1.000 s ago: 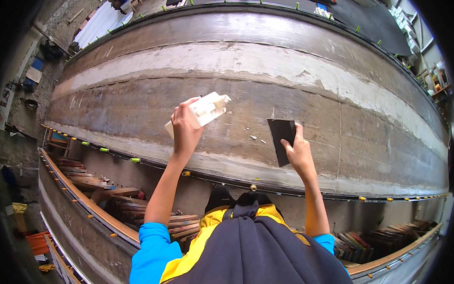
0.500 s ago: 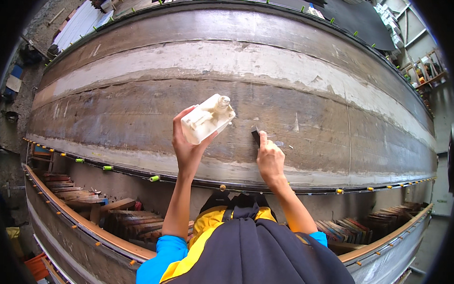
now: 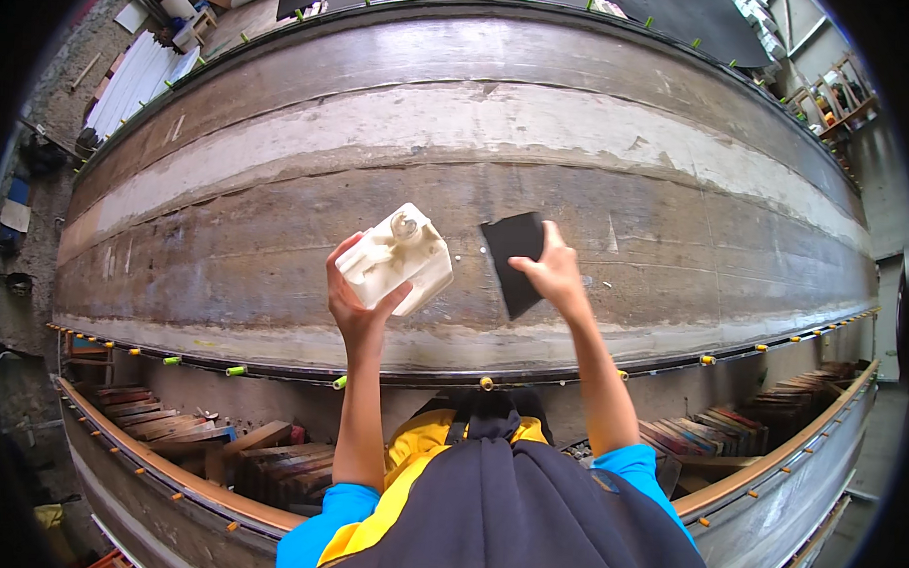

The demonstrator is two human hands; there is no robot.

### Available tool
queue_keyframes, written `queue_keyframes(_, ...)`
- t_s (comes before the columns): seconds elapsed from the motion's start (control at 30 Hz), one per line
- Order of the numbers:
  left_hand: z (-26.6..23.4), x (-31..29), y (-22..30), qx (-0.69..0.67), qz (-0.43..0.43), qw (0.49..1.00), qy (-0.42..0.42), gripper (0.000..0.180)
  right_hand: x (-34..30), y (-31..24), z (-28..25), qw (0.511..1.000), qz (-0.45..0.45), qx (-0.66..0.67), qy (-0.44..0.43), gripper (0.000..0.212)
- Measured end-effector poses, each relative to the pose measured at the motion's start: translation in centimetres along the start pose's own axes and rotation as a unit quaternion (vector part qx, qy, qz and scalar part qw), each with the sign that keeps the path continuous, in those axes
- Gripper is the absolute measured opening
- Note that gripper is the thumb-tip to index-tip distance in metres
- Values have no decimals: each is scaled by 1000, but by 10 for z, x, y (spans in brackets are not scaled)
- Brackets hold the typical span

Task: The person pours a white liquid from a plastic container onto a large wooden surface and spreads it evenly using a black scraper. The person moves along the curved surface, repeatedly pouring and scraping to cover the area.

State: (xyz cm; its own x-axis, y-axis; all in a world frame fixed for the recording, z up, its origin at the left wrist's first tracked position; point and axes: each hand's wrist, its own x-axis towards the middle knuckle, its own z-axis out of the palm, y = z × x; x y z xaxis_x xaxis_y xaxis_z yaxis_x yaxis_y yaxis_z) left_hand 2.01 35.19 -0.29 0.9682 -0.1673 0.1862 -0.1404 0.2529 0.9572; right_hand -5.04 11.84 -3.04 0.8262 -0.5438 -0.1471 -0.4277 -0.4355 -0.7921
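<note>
My left hand (image 3: 355, 306) grips a whitish plastic container (image 3: 422, 275) with one side cut away and its round neck pointing away from me. Cream-coloured residue coats its inside. My right hand (image 3: 557, 272) pinches a flat black spreader (image 3: 509, 268), its broad face turned up, thumb on top. Both things are held over the near part of a long, stained table (image 3: 277, 193), with a gap between them. A few small white drops (image 3: 457, 257) show in that gap. Whether the spreader touches the tabletop I cannot tell.
A pale band (image 3: 400, 122) runs lengthwise along the table. Green and orange pegs (image 3: 236, 371) line its edges. Behind me on both sides are a wood-railed table (image 3: 178, 465) and stacked wooden frames (image 3: 705, 433). White sheets (image 3: 136, 85) lie at the far left.
The spreader has turned from edge-on to broad face up, and my right hand has rotated with it. The container has tipped and come slightly nearer to me. My view has shifted a little.
</note>
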Motion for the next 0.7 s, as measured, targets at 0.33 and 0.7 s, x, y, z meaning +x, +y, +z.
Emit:
queue_keyframes(0.33,-38,-24,6,-6,-32,996,-84,76,-9,73,-47,993,43,5,112,61)
queue_keyframes(0.7,-36,-35,-3,-71,-84,984,-139,76,13,-21,73,995,-51,-68,-59,65)
